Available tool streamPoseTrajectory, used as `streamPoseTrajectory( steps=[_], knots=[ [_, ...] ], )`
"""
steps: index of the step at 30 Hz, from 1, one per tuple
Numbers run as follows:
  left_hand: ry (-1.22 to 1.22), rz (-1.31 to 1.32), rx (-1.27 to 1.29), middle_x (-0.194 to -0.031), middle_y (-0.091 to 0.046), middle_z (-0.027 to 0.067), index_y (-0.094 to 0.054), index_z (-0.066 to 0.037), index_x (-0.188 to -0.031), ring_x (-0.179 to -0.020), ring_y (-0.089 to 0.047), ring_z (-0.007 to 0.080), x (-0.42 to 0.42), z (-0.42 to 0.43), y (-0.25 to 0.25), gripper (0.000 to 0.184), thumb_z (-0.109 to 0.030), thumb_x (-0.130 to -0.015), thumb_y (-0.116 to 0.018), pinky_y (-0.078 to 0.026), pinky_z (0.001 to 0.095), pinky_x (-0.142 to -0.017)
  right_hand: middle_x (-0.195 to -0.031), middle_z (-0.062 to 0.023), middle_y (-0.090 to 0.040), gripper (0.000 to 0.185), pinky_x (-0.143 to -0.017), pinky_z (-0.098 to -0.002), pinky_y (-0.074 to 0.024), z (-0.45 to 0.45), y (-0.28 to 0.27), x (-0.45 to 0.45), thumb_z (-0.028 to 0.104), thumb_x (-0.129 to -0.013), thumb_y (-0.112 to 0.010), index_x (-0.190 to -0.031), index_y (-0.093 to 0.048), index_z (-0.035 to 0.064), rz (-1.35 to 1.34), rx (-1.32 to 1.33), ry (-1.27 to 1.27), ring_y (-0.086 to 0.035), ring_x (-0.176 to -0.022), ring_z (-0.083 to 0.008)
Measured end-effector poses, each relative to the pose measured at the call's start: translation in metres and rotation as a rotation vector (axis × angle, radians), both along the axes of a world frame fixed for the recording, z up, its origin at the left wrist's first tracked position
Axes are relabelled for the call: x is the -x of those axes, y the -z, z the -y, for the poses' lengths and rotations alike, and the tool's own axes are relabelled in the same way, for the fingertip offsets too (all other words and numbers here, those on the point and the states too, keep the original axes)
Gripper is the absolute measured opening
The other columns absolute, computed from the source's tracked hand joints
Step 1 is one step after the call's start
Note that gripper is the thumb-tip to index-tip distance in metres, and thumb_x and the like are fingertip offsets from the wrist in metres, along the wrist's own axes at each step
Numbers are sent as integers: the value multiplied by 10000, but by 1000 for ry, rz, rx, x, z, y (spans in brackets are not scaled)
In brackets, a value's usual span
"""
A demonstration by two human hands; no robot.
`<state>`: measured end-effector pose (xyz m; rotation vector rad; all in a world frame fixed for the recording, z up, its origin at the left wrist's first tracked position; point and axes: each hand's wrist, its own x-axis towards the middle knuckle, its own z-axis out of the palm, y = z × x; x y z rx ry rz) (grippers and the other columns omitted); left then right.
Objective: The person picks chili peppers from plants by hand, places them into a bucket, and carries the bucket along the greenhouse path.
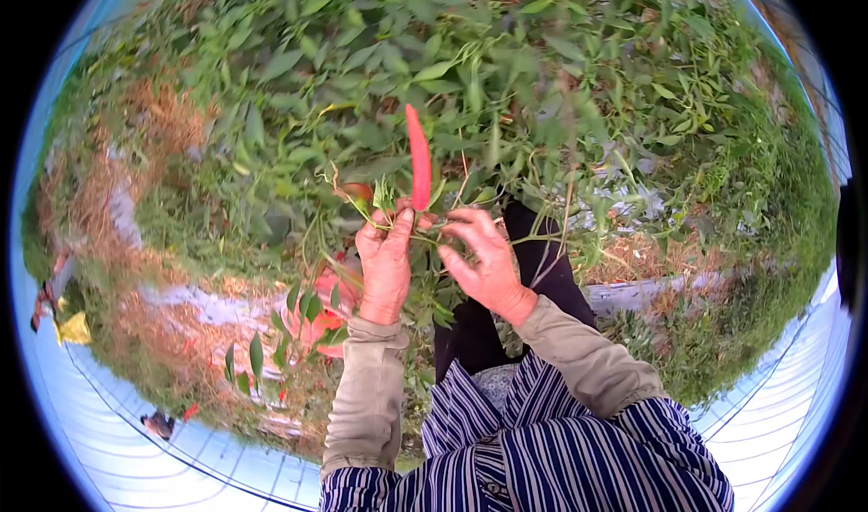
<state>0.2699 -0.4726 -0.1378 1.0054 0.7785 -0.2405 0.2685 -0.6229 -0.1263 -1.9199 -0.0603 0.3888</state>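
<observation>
A long red chili pepper (pixel 419 159) points up from the plant in front of me, tip at the top. My left hand (pixel 384 263) is closed, thumb and fingers pinched at the pepper's stem end beside a green leaf. Just to its right, my right hand (pixel 485 263) reaches in among the thin stems, its thumb held apart from its bent fingers. Whether its fingertips touch a stem is hard to see. Left of the upright pepper hangs a partly red pepper (pixel 359 191), half behind a stem.
Dense green pepper plants (pixel 380 69) fill the ground ahead. A reddish bag or container (pixel 312 322), partly covered by leaves, lies left of my left forearm. Dry straw (pixel 172 119) and pale ground sheeting (pixel 203 304) show at left. A yellow object (pixel 74 328) stands at the far left.
</observation>
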Motion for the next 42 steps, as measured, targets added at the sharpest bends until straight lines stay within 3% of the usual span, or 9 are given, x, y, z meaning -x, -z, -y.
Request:
streamPoseTrajectory(
  steps=[5, 11, 15, 25, 29, 32, 33, 36, 42],
  knots=[
    [24, 2, -181, -856, -645, 72, -607, -5, -1025, -814, -606, 148, 50, -34, -6, 145, -24, -894, -548, -466, 282, -796, -1052, -136, -535, 339, -862, -397, -416, -21, -21, 3, 47, -731, -670, -1040, -531, 28, 119, 56, -44, -523, -1040, -294],
    [361, 79, -503, -811, -601, 16, -578, -4, -1014, -725, -524, 66, 99, -56, -23, 122, -41, -914, -518, -448, 229, -652, -950, -72, -548, 288, -1008, -469, -280, -66, -25, 6, 212, -753, -636, -977, -526, 68, 388, 389, -736, -495, -1065, -236],
    [452, 85, -552, -782, -568, 21, -539, -7, -991, -704, -541, 80, 124, -70, -39, 95, -66, -919, -518, -450, 231, -647, -844, -90, -538, 255, -835, -410, -438, -68, -23, 30, 196, -754, -634, -919, -500, 56, 115, 379, -935, -551, -873, -250],
    [-209, -399, 413, -792, -466, -14, -526, -87, -883, -674, -448, 92, 167, -69, -52, 243, -316, -956, -485, -441, 247, -640, -788, -107, -543, 123, -635, -371, -501, -69, -22, 78, 145, -796, -545, -855, -511, 42, 59, 272, -1024, -616, -740, -264],
    [77, -500, 349, -626, -388, -37, -435, -110, -707, -504, -324, 68, 181, -75, -63, 340, -347, -940, -505, -265, 219, -433, -641, -129, -551, 132, -578, -381, -479, -74, -30, 80, 134, -799, -517, -751, -510, 11, -220, 11, -1085, -610, -620, -259],
    [-17, -490, 368, -546, -327, -33, -377, -123, -640, -450, -282, 70, 186, -79, -72, 377, -323, -926, -519, -201, 219, -398, -492, -1, -376, 191, -361, -270, -295, -73, -45, 62, 45, -787, -465, -597, -481, 33, -1480, -557, -620, -377, -401, -88],
    [-55, -415, 444, -537, -317, -27, -365, -126, -623, -449, -280, 73, 191, -88, -73, 389, -321, -921, -524, -202, 218, -400, -487, 10, -376, 170, -326, -248, -217, -65, -49, 51, 33, -773, -463, -604, -479, 27, -1549, -780, -394, -306, -349, -65],
    [-111, -337, 504, -530, -295, -13, -338, -125, -595, -447, -239, 77, 191, -104, -78, 424, -341, -934, -474, -199, 225, -403, -478, -1, -396, 216, -335, -229, -231, -52, -40, 22, 110, -832, -477, -631, -486, 29, -1315, -834, -85, -335, -362, -80],
    [-126, -262, 525, -528, -285, -9, -338, -120, -587, -447, -217, 75, 178, -96, -79, 440, -355, -946, -432, -200, 228, -411, -823, -65, -641, 237, -586, -250, -487, -72, -34, 39, 121, -822, -632, -1043, -613, 39, -501, -179, -522, -582, -658, -117]
  ],
)
